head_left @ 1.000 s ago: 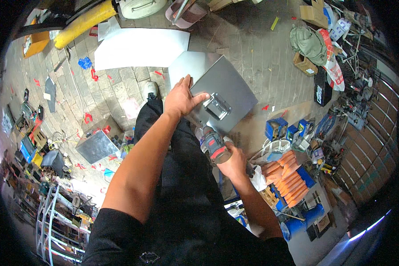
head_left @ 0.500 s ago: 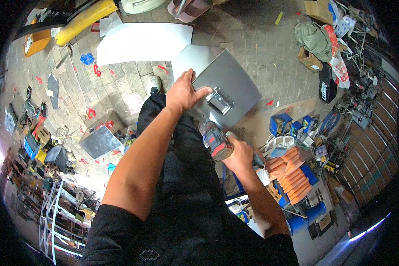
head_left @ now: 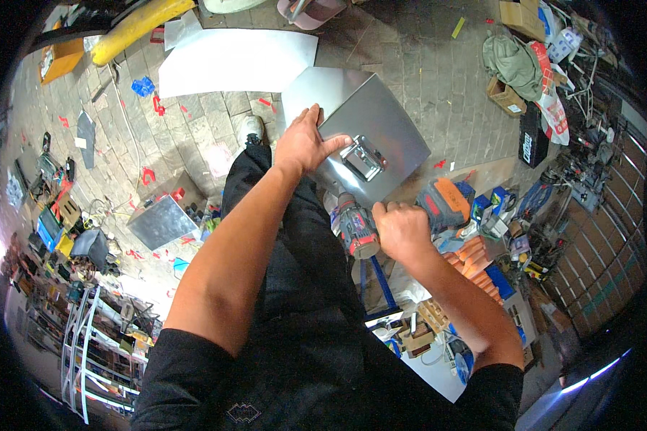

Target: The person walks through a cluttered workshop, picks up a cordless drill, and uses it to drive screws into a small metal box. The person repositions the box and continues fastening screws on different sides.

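A grey sheet-metal box (head_left: 399,144) sits in front of me, one corner pointing away. On its near face is a shiny metal handle (head_left: 364,159) set in a plate. My left hand (head_left: 303,142) lies on the box's left edge, fingers stretched over the top and thumb reaching toward the handle. My right hand (head_left: 407,228) is wrapped round the grip of a cordless drill (head_left: 357,228). The drill's nose points at the box's near edge, below the handle; its tip is too small to make out. Its orange and grey battery end sticks out to the right.
A white sheet (head_left: 237,63) lies on the paved floor beyond the box. Another metal box (head_left: 164,223) stands at the left. Orange pieces (head_left: 474,262) are stacked at the lower right, near blue bins. Red scraps dot the floor; a yellow tube (head_left: 140,30) lies far left.
My right hand has turned the drill, swinging its battery end up and to the right, and my right elbow has moved outward. My left hand keeps its place on the box.
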Demonstrator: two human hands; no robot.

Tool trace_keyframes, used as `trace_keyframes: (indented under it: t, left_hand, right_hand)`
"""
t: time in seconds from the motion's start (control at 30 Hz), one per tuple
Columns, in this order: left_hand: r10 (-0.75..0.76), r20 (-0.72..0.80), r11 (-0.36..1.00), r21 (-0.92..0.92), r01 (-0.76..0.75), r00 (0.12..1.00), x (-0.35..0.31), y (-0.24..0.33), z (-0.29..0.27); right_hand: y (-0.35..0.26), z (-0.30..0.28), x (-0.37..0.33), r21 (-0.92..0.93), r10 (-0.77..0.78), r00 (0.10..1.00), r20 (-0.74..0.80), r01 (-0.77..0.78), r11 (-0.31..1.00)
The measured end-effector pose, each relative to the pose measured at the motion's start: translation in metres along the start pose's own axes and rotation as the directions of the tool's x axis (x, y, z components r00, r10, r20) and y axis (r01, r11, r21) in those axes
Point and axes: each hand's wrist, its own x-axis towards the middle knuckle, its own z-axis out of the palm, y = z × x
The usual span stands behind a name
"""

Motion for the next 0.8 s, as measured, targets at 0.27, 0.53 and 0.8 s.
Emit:
trace_keyframes:
  t: [0.27,0.53,0.8]
  left_hand:
    - [-0.027,0.045,1.000,0.012,0.026,0.999,0.002,-0.001,-0.001]
    - [-0.004,-0.045,1.000,0.028,0.005,0.999,0.002,-0.008,0.007]
    - [-0.072,0.101,0.997,-0.027,0.075,0.992,-0.001,0.001,-0.012]
  right_hand:
    - [0.003,-0.012,0.009,-0.122,-0.096,0.995,-0.031,0.092,0.988]
    - [-0.003,-0.011,0.009,0.136,0.082,0.992,0.098,-0.095,0.986]
    - [-0.023,0.000,-0.007,0.476,0.314,0.945,0.088,-0.317,0.820]
